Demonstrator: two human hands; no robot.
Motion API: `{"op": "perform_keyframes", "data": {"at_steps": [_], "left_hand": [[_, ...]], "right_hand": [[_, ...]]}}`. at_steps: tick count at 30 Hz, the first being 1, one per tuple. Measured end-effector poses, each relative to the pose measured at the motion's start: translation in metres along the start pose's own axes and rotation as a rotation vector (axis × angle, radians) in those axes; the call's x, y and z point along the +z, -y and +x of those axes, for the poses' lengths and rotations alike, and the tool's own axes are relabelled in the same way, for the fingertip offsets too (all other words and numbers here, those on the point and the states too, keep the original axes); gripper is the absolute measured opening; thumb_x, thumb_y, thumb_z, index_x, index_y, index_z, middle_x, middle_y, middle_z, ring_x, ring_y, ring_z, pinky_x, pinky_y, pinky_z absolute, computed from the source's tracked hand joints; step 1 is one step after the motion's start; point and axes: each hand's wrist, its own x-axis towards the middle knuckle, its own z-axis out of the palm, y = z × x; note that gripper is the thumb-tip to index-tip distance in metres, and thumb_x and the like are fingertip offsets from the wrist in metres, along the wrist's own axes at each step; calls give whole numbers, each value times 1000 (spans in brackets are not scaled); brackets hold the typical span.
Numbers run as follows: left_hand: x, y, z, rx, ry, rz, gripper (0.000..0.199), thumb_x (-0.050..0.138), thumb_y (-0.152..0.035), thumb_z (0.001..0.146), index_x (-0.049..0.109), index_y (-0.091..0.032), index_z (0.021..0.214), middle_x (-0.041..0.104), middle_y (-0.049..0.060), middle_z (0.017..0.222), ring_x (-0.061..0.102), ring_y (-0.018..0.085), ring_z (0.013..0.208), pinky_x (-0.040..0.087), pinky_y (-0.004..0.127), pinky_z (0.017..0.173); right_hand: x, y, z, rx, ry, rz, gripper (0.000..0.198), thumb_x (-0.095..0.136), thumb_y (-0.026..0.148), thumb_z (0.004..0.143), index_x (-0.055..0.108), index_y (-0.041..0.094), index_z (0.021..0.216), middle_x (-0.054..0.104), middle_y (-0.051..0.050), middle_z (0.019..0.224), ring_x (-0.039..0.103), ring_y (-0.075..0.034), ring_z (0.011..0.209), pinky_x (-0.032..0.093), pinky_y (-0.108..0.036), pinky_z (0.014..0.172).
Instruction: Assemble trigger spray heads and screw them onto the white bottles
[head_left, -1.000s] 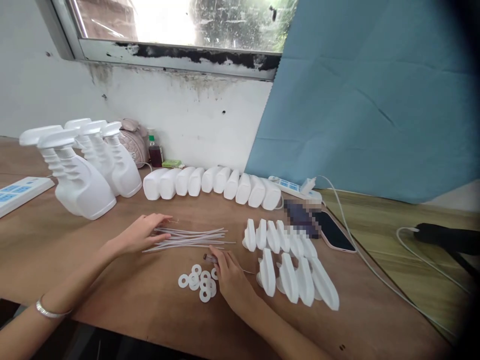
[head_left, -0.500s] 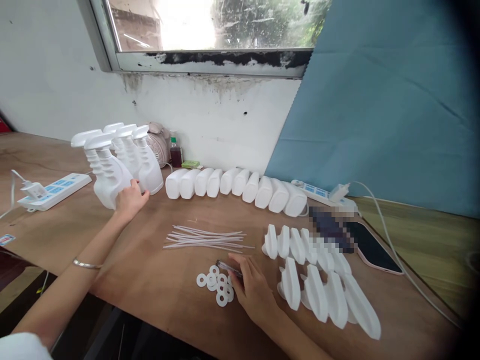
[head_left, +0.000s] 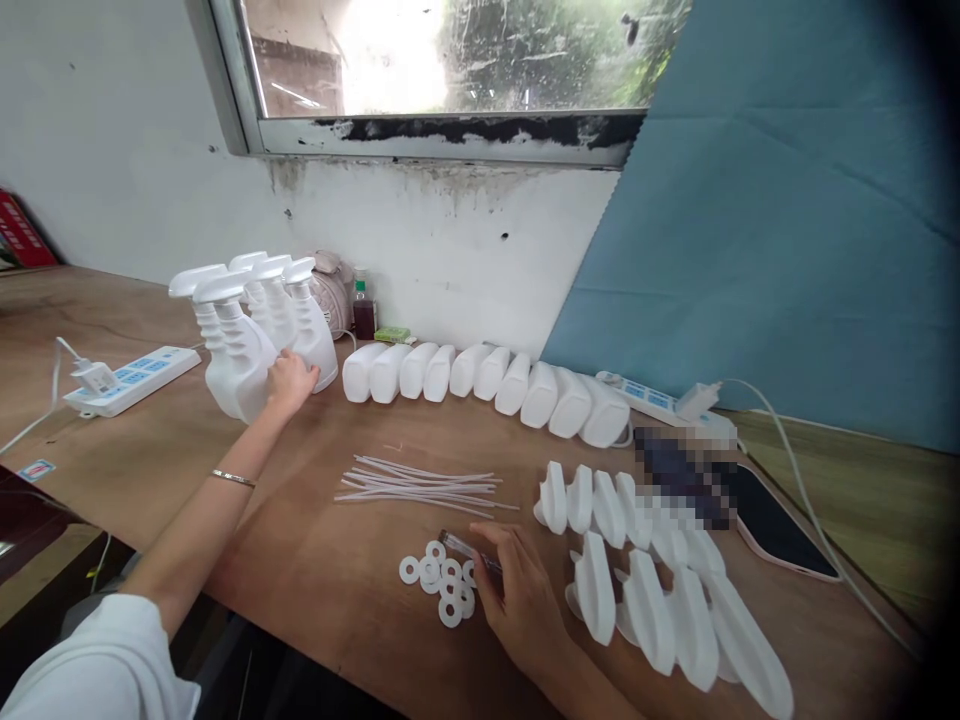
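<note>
My left hand (head_left: pixel 292 383) is at the lower part of a group of white spray bottles (head_left: pixel 238 365) at the back left. Its fingers are curled against a bottle and partly hidden. My right hand (head_left: pixel 525 600) rests low over the table, thumb and fingers around a small clear tube-like object (head_left: pixel 466 548) whose far end runs into the hand. Beside it lies a loose pile of white ring washers (head_left: pixel 450 585). Just beyond, thin white dip tubes (head_left: pixel 420 487) lie in a bundle. White sprayer heads (head_left: pixel 596 590) stand in two rows right of my right hand.
A row of white bottles lying down (head_left: pixel 457 372) runs along the wall. Power strips stand left (head_left: pixel 135 380) and right (head_left: pixel 652 398), with cables. A phone (head_left: pixel 784 525) lies far right. Behind the bottles are a pink bag (head_left: pixel 330 295) and a small dark bottle (head_left: pixel 364 312).
The view has shifted, so everything sits slightly further right and lower. My left hand stays at the spray bottles and my right hand stays by the washers, with little movement of their own.
</note>
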Motion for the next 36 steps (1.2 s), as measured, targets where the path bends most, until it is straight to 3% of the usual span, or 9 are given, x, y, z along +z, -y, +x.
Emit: {"op": "perform_keyframes", "data": {"at_steps": [7, 14, 18, 23, 26, 30, 32, 34, 36], "left_hand": [[9, 2, 12, -7, -71, 43, 60, 53, -45, 74, 49, 5, 107, 58, 31, 100, 57, 38, 95, 44, 42, 76], [6, -3, 8, 12, -113, 55, 52, 48, -44, 78, 54, 2, 100, 63, 28, 92, 60, 36, 90, 44, 38, 73], [-10, -5, -14, 28, -178, 73, 57, 41, -50, 81, 51, 2, 102, 63, 26, 88, 60, 35, 86, 43, 37, 71], [-51, -9, -62, 134, -272, 85, 63, 32, -61, 81, 51, -5, 103, 64, 18, 79, 59, 33, 81, 41, 37, 67], [-67, -12, -94, 244, -478, 61, 55, 40, -65, 75, 53, -14, 92, 61, 12, 82, 58, 29, 78, 42, 36, 64], [-68, -12, -135, 555, -685, -23, 38, 60, -55, 67, 48, -20, 75, 51, 14, 110, 51, 31, 103, 45, 41, 76], [-64, -11, -154, 792, -670, -68, 30, 63, -43, 69, 44, -23, 78, 49, 11, 119, 49, 27, 111, 44, 43, 86], [-59, -9, -169, 984, -615, -79, 24, 62, -32, 72, 41, -24, 81, 55, 7, 117, 55, 23, 105, 42, 44, 90], [-56, -7, -178, 1051, -595, -61, 18, 59, -25, 74, 42, -26, 81, 63, 2, 108, 63, 21, 91, 43, 45, 84]], "right_hand": [[-1, 1, 1, -8, -10, -15, 27, 42, 8, 81, 45, 20, 105, 58, -7, 92, 56, -21, 87, 49, -38, 74], [-2, 4, 2, -29, -54, 8, 28, 42, 7, 81, 45, 21, 105, 59, -6, 90, 56, -20, 84, 49, -37, 73], [-2, 4, 0, -53, -104, 60, 28, 43, 6, 81, 44, 20, 105, 58, -6, 90, 56, -19, 84, 49, -36, 73], [-9, 12, 0, -115, -189, 154, 33, 47, 7, 79, 42, 20, 109, 57, -7, 91, 56, -19, 84, 49, -35, 72], [-21, 24, 6, 15, -234, 266, 32, 52, 13, 79, 42, 21, 108, 55, -6, 92, 55, -17, 81, 50, -33, 72], [-44, 37, 22, 355, -182, 686, 42, 59, 33, 77, 38, 25, 113, 52, -7, 104, 54, -15, 79, 51, -32, 71], [-56, 42, 27, 454, -118, 918, 56, 66, 45, 70, 38, 27, 115, 51, -7, 109, 56, -16, 81, 53, -33, 70], [-68, 46, 29, 525, -57, 1046, 65, 70, 52, 62, 40, 27, 114, 51, -8, 112, 59, -20, 84, 53, -35, 69], [-76, 52, 27, 584, -34, 1117, 59, 68, 52, 64, 44, 26, 111, 53, -8, 111, 59, -23, 89, 53, -37, 71]]}}
